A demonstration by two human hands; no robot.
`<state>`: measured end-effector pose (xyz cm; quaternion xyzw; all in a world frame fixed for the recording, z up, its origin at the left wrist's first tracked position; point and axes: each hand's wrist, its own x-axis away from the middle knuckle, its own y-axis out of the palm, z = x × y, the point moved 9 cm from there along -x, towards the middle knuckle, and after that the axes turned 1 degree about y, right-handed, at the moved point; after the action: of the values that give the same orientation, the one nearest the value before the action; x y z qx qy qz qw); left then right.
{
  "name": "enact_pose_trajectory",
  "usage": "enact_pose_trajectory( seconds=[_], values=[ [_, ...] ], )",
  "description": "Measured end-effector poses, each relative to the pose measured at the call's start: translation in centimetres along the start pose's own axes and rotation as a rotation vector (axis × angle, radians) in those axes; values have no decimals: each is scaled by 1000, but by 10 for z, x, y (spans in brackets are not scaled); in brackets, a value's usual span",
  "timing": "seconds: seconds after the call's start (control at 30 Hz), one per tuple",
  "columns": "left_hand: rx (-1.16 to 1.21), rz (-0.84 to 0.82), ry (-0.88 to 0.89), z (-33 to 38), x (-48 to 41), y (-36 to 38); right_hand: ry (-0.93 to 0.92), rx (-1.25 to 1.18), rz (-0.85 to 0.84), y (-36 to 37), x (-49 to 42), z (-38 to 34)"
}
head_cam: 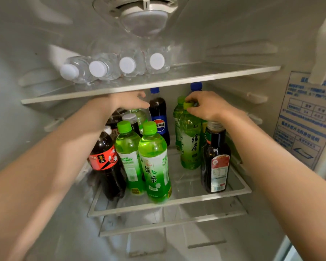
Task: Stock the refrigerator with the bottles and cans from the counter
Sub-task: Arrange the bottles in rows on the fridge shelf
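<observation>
Both my arms reach into the open refrigerator over its middle glass shelf (239,191). My right hand (205,105) pinches the yellow-green cap of an upright green tea bottle (189,146) standing on that shelf. My left hand (131,102) hovers with relaxed fingers above the bottles at the shelf's left, next to a Pepsi bottle (159,119); it holds nothing that I can see. Two more green tea bottles (154,162) and a cola bottle with a red label (106,161) stand at the front left. A dark bottle with a red-white label (215,157) stands at the front right.
Several clear water bottles (102,68) with white caps lie on the upper glass shelf (224,71). Another blue-capped bottle (196,86) stands behind my right hand. A lower shelf (177,226) shows beneath. A blue-printed sticker (305,117) covers the right wall.
</observation>
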<state>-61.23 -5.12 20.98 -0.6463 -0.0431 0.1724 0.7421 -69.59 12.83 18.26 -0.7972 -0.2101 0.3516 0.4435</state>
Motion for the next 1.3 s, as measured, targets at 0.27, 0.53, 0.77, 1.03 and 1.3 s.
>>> enact_pose_trajectory(
  seconds=[0.27, 0.53, 0.77, 1.03, 1.3],
  values=[
    [-83, 113, -60, -24, 50, 0, -27, -61, 93, -12, 10, -5],
    [-33, 239, -121, -44, 99, -28, -96, -62, 166, -21, 17, -15],
    [-26, 204, -190, -63, 102, -18, -92, -21, 131, -17, 14, -17],
    [-75, 117, -108, -29, 44, -6, -100, 45, 50, -7, 12, -16],
    [-162, -90, -164, -6, -12, 19, -118, 73, 32, -2, 6, -14]
  ],
)
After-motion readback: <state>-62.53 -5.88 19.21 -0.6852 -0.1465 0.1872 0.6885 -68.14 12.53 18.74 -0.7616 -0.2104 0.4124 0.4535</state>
